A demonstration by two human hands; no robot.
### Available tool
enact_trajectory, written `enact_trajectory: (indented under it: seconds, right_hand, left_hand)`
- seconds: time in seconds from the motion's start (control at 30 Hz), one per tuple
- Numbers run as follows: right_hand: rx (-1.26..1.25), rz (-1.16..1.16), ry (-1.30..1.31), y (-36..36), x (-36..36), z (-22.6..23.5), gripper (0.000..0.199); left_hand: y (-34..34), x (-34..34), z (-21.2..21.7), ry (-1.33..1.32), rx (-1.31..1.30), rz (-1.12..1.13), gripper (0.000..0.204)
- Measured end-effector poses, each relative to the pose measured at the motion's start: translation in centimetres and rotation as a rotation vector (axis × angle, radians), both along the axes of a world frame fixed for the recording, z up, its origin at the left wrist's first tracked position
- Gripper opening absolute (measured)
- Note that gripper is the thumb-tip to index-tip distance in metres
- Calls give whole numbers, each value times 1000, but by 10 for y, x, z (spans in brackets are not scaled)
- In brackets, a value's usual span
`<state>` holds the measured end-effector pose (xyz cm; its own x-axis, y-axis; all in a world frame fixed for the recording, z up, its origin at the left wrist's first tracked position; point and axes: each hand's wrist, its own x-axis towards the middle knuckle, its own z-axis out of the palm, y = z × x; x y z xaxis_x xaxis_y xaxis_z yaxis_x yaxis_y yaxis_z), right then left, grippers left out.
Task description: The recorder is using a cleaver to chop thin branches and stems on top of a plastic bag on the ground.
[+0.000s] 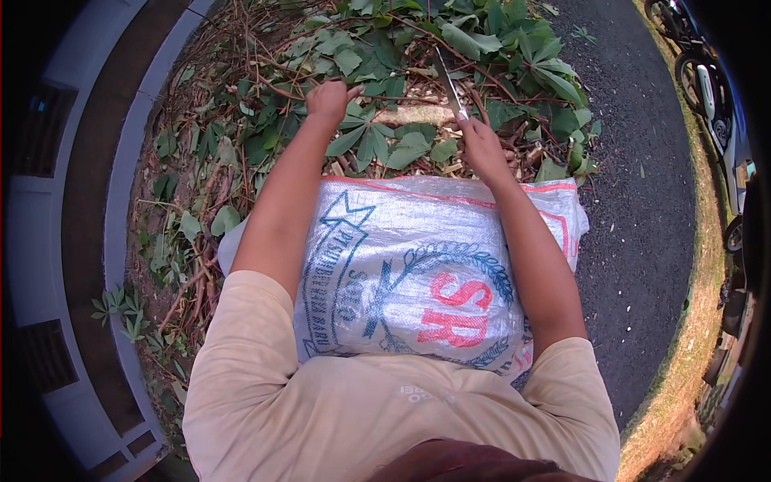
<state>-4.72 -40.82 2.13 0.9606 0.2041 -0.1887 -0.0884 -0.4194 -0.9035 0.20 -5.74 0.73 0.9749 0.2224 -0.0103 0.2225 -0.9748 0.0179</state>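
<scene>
My left hand (328,101) is closed round a thin leafy stem (377,98), which sticks out past the thumb over the pile. A long knife (448,83) is gripped in my right hand (483,149), its blade slanting up and away over the leaves. Between the two hands lies a pale piece of wood (418,115), with small cut bits around it. Broad green lobed leaves (372,147) cover the ground just below the wood. Across my lap is a white woven sack (385,233) with blue and red print, under both forearms.
Cut leafy branches (482,44) heap up at the far side, and bare twigs (213,60) tangle at the left. Dark gravelly pavement (634,201) runs along the right, edged by grass (683,321). Motorcycles (711,96) stand beyond it. A building wall (40,249) borders the left.
</scene>
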Motion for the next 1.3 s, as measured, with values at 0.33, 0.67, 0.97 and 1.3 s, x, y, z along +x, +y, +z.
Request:
enact_trajectory:
  seconds: [0.33, 0.67, 0.97, 1.3]
  right_hand:
    - [-192, 124, -56, 4, 10, -65, 59]
    - [11, 19, -341, 20, -27, 30, 61]
    - [9, 15, 161, 11, 1, -22, 60]
    - [-170, 89, 58, -1, 22, -76, 62]
  left_hand:
    - [13, -19, -32, 210, -100, -393, 59]
    - [-2, -33, -35, 216, 50, -473, 46]
    - [-9, -38, -33, 63, -17, -434, 47]
    - [-21, -33, -31, 112, -5, -459, 48]
